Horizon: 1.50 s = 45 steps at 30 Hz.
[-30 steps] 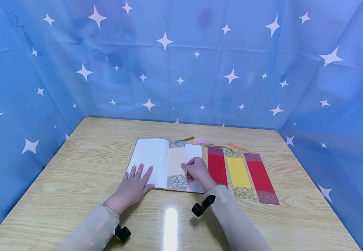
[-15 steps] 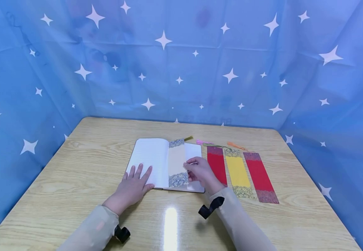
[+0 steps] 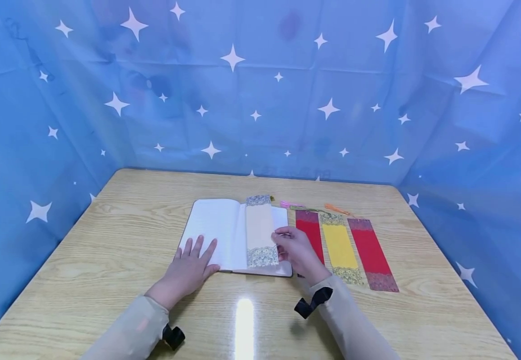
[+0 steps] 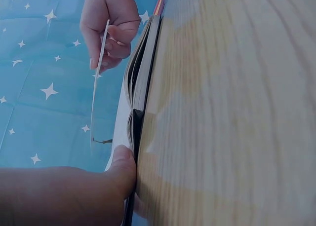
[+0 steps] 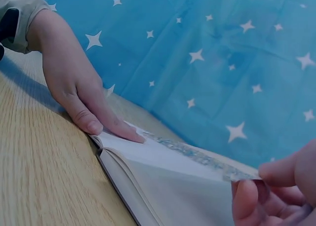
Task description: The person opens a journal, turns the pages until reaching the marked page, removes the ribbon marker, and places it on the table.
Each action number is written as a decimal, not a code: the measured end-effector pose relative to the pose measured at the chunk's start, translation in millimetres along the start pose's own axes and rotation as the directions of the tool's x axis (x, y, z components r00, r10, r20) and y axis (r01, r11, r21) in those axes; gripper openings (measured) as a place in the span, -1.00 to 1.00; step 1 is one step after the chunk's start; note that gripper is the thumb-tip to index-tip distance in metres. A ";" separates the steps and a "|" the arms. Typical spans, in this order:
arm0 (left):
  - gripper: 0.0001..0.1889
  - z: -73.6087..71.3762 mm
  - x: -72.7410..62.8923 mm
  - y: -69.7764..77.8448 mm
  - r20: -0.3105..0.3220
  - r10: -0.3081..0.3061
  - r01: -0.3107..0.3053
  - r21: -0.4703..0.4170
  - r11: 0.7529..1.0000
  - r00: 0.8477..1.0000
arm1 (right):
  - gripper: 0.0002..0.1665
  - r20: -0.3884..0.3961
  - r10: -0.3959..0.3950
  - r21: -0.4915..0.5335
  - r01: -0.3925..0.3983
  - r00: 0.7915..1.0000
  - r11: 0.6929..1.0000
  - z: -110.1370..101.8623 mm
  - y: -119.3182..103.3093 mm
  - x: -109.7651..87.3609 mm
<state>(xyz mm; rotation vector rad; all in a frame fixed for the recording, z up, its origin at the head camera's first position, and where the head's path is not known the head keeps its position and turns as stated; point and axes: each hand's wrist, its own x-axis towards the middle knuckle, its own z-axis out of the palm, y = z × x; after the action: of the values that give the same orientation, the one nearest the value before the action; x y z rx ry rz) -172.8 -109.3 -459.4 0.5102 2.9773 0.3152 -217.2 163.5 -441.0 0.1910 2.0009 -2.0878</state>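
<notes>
An open book [image 3: 213, 220] with white pages lies on the table. My left hand [image 3: 189, 272] rests on its left page with spread, straight fingers, the thumb at the book's lower edge. Between thumb and fingers, my right hand [image 3: 298, 252] pinches the right edge of a cream bookmark [image 3: 260, 225] with blue patterned ends. Seen edge-on in the left wrist view, the bookmark [image 4: 95, 95] is raised off the pages, and a dark tassel cord [image 4: 102, 141] hangs at its far end. The right wrist view catches the fingers holding the bookmark's patterned end [image 5: 197, 159].
Right of the book lie a red bookmark [image 3: 309, 230], partly behind my right hand, a yellow bookmark [image 3: 340, 247] and another red bookmark [image 3: 374, 255]. Their pink, green and orange tassels [image 3: 338, 209] point toward the back. A blue star-patterned curtain [image 3: 260, 90] surrounds the table [image 3: 107, 260].
My right hand has moved right and lifted the cream bookmark off the book's gutter; the bookmark has shifted right and its green tassel has dropped mostly behind it. The left hand stays put.
</notes>
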 end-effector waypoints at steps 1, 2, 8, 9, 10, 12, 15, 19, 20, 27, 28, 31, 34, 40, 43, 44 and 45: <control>-0.33 0.7 -0.1 -0.6 -0.002 0.002 -0.002 0.003 1.000 1.000 | -0.71 0.000 -0.002 0.017 0.002 1.000 1.000 -1.4 0.1 0.1; -0.33 1.4 -0.2 -1.1 -0.006 0.004 -0.004 0.007 1.000 1.000 | -0.71 0.000 -0.004 0.037 0.004 1.000 0.999 -2.6 0.1 0.0; -0.33 2.0 -0.9 -3.0 -0.024 0.017 -0.016 0.021 1.000 1.000 | -0.74 0.002 -0.023 0.095 0.023 1.000 0.995 -9.1 -0.7 -1.1; -0.33 2.0 -0.7 -2.8 -0.025 0.017 -0.017 0.018 1.000 1.000 | -0.73 0.000 -0.025 0.091 0.025 1.000 0.996 -10.2 -0.8 -1.4; -0.33 2.1 -0.5 -2.7 -0.023 0.016 -0.015 0.020 1.000 1.000 | -0.74 -0.006 -0.019 0.091 0.020 1.000 0.996 -11.5 -1.0 -1.9; -0.33 2.3 -0.4 -2.3 -0.021 0.018 -0.017 0.020 1.000 1.000 | -0.74 -0.015 -0.012 0.084 0.014 1.000 0.996 -14.6 -0.8 -2.6; -0.32 1.9 -0.9 -1.6 -0.016 0.017 -0.017 0.017 1.000 1.000 | -0.74 -0.033 -0.001 0.082 0.003 0.999 0.997 -20.4 -0.2 -3.1; -0.33 1.5 -1.8 -1.8 -0.015 0.017 -0.016 0.015 1.000 1.000 | -0.74 -0.049 -0.004 0.079 0.008 0.999 0.997 -28.9 -0.3 -4.2; -0.33 1.5 -1.8 -1.9 -0.015 0.017 -0.016 0.017 1.000 1.000 | -0.74 -0.055 -0.005 0.078 0.009 0.998 0.997 -31.0 -0.4 -4.4; -0.33 0.9 -0.9 -1.5 -0.017 0.018 -0.017 0.028 0.999 1.000 | -0.76 -0.088 0.005 0.078 0.002 0.996 0.997 -45.0 0.0 -7.1; -0.33 1.1 -0.8 -1.6 -0.019 0.019 -0.018 0.029 0.999 1.000 | -0.76 -0.093 0.004 0.078 0.003 0.996 0.997 -47.0 0.3 -7.5; -0.33 0.8 -1.0 -1.9 -0.022 0.021 -0.020 0.031 0.999 1.000 | -0.78 -0.110 0.005 0.088 0.005 0.994 0.996 -52.0 1.4 -8.4; -0.33 0.4 -1.4 -2.4 -0.021 0.018 -0.017 0.032 0.999 1.000 | -0.77 -0.114 0.001 0.086 0.008 0.994 0.996 -55.6 2.2 -9.0; -0.33 0.3 -1.5 -2.3 -0.018 0.017 -0.016 0.033 0.999 1.000 | -0.69 -0.145 0.010 0.067 -0.001 0.989 0.998 -64.9 2.9 -11.0; -0.33 0.4 -1.6 -1.3 -0.019 0.018 -0.017 0.032 0.999 1.000 | -0.67 -0.166 0.007 0.060 0.003 0.986 0.998 -71.7 2.4 -12.3; -0.33 0.5 -1.7 -1.1 -0.020 0.018 -0.017 0.030 0.999 1.000 | -0.66 -0.167 0.006 0.059 0.004 0.986 0.998 -74.3 2.0 -13.0; -0.33 0.6 -1.6 -0.8 -0.022 0.017 -0.016 0.026 1.000 1.000 | -0.64 -0.168 0.002 0.051 0.007 0.986 0.999 -76.9 1.7 -13.8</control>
<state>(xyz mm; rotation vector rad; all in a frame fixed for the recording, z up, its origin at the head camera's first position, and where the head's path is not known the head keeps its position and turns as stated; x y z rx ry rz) -171.4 -110.4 -460.1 0.5380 3.0036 0.2853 -209.1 241.3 -443.1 0.3865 2.0408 -2.1925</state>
